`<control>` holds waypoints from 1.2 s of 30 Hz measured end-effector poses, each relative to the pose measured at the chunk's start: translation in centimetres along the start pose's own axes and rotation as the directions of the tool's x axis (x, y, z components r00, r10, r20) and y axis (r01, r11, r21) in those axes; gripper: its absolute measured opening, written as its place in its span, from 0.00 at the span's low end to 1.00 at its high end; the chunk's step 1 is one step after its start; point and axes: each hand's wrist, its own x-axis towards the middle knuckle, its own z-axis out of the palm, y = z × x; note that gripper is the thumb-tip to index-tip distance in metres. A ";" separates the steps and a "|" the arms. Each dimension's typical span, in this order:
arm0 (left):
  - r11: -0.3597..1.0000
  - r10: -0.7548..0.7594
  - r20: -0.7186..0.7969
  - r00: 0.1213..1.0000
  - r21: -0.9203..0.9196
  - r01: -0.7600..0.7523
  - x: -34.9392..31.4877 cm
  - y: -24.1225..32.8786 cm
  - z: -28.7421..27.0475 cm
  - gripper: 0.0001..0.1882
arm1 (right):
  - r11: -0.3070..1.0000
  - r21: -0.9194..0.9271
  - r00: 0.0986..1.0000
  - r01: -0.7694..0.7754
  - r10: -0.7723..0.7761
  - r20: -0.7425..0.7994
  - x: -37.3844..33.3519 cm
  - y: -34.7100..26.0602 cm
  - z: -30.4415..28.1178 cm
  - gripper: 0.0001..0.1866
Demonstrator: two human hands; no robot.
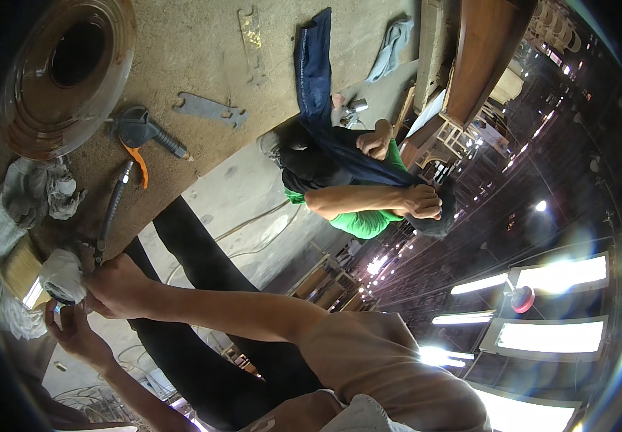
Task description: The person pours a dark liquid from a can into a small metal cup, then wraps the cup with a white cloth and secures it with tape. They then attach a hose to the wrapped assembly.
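1. left hand (73, 333) sits just off the bench's (188, 65) near edge at the far left of the view, fingers curled up against the underside of a small dark round thing wrapped in a white rag (62, 277); it looks partly closed around it, though how firm the hold is cannot be told.
2. right hand (120, 288) is just beside it, closed down over the same white rag from the other side, so the wrapped thing sits pinched between the two hands at the bench's edge.
3. a flat paintbrush (19, 270) with pale bristles lies on crumpled grey cloths (37, 191) at the bench's left edge, touching the rag.
4. a round brown wooden disc (66, 72) with a dark hole in its middle rests near the far left corner of the bench.
5. pliers (111, 212) lie near the near edge, pointing toward the hands; a grey and orange clamp tool (142, 133) lies beyond them.
6. a flat metal spanner (210, 109) lies towards the middle of the bench, a second one further off.
7. another person in a green shirt (365, 219) bends over beyond the bench's right side, under a dark blue cloth (314, 72) that hangs off the bench.
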 end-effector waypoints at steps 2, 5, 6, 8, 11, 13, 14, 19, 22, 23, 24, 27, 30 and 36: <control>0.999 0.032 0.038 0.999 -0.025 -0.031 0.3 -0.2 -0.4 0.26 | 0.999 -0.039 1.000 0.009 -0.010 -0.022 0.1 -0.2 -0.2 0.15; 0.996 0.068 0.032 0.997 -0.053 -0.066 0.8 -0.4 -0.9 0.23 | 0.993 -0.119 0.999 0.008 -0.004 0.038 0.1 -0.3 -0.8 0.13; 0.982 0.149 0.086 0.985 -0.127 -0.137 0.9 -0.6 -0.8 0.23 | 0.995 -0.089 0.998 0.052 -0.055 -0.036 0.2 -0.2 -1.0 0.13; 0.993 -0.044 0.011 0.999 -0.111 0.045 0.8 -0.6 -0.6 0.27 | 0.980 -0.159 0.986 0.121 -0.137 -0.094 0.3 0.1 -1.6 0.13; 0.992 0.032 0.068 0.997 -0.127 -0.023 0.3 0.4 -0.3 0.28 | 0.996 0.021 0.996 0.089 -0.089 -0.002 0.6 -0.2 -2.3 0.11; 0.961 0.096 0.124 0.988 -0.268 -0.060 -0.2 1.7 0.1 0.23 | 0.997 0.017 0.997 0.073 -0.072 -0.033 0.9 -0.7 -3.0 0.13; 0.948 0.026 0.114 0.993 -0.317 0.011 -0.3 2.2 0.6 0.22 | 0.998 -0.022 0.997 0.063 -0.064 -0.035 1.1 -0.7 -3.1 0.14; 0.946 0.023 0.129 0.991 -0.324 0.020 -0.1 4.0 1.3 0.21 | 0.996 -0.069 0.998 0.063 -0.065 -0.024 1.6 -1.6 -3.5 0.16; 0.925 0.057 0.101 0.993 -0.379 -0.014 -0.3 3.6 1.7 0.21 | 0.993 -0.101 0.998 0.061 -0.061 0.004 1.4 -1.5 -3.6 0.15; 0.929 0.059 0.079 0.995 -0.368 -0.026 -0.6 3.4 1.8 0.21 | 0.994 -0.097 0.999 0.042 -0.040 0.017 1.3 -1.4 -3.7 0.14; 0.935 0.044 0.063 0.997 -0.355 -0.019 -0.9 3.2 2.0 0.21 | 0.995 -0.095 0.999 0.021 -0.018 0.036 1.0 -1.4 -3.8 0.14; 0.980 0.102 0.054 0.993 -0.176 -0.091 -1.8 2.8 2.5 0.21 | 0.997 -0.037 0.989 -0.065 0.070 0.133 0.3 -1.3 -4.7 0.10; 0.947 0.086 0.005 0.996 -0.310 -0.080 -2.3 2.6 3.3 0.22 | 0.991 0.007 0.977 -0.136 0.133 0.163 -0.4 -1.9 -6.5 0.05; 0.783 -0.210 -0.096 0.973 -0.612 0.108 -5.5 3.1 3.3 0.19 | 0.879 -0.321 0.936 0.352 -0.328 0.128 2.9 -3.5 -13.6 0.18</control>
